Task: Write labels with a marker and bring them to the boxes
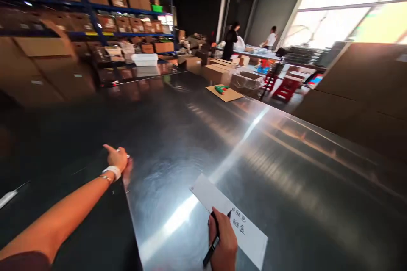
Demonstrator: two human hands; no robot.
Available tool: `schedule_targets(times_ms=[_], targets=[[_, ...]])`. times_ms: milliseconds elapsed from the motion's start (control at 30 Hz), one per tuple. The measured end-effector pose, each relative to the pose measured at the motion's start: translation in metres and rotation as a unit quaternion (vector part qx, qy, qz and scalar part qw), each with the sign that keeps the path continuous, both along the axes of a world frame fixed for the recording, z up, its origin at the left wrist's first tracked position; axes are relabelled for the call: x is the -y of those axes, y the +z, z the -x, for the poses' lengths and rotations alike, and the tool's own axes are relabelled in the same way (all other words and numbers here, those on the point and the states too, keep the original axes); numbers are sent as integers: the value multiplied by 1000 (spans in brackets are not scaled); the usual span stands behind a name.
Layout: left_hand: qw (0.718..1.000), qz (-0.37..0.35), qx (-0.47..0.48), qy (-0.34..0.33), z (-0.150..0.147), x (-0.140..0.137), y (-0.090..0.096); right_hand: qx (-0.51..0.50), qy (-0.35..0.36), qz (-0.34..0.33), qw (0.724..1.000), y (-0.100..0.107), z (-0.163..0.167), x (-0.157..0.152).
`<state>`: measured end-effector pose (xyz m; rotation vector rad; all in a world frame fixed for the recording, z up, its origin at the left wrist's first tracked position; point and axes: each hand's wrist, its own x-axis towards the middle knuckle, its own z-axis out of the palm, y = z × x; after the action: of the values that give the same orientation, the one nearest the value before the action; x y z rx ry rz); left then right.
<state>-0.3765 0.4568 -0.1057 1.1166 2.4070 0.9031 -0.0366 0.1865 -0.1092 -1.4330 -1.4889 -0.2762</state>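
My right hand (224, 239) is closed around a black marker pen (210, 252) and rests over a long white paper slip (251, 237). Two short lines of handwritten dark characters stand on the slip, just right of my fingers. The slip lies at an angle on the shiny metal tabletop (165, 144). My left hand (117, 159) is at the table's left part, near a seam edge, with one digit stretched out and the other fingers curled. A small pale spot shows at its fingers, too blurred to name. A white band and a bracelet circle that wrist.
At the far edge a green glue gun (220, 89) lies on a cardboard sheet (233, 95). A thin white tool (9, 198) sits at far left. Cardboard boxes (41, 67) and shelves border the left; a big carton (359, 93) stands right. Two people are in the background.
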Motion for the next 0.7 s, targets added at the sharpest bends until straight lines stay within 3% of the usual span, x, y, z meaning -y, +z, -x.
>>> schedule_targets(times_ms=[100, 467, 700], targets=[[999, 11, 14, 33, 21, 9, -1, -10, 16, -1, 1000, -8, 4, 3], [999, -38, 27, 5, 12, 9, -10, -49, -18, 20, 998, -1, 15, 9], [1000, -16, 27, -1, 8, 9, -5, -34, -10, 8, 999, -5, 11, 6]])
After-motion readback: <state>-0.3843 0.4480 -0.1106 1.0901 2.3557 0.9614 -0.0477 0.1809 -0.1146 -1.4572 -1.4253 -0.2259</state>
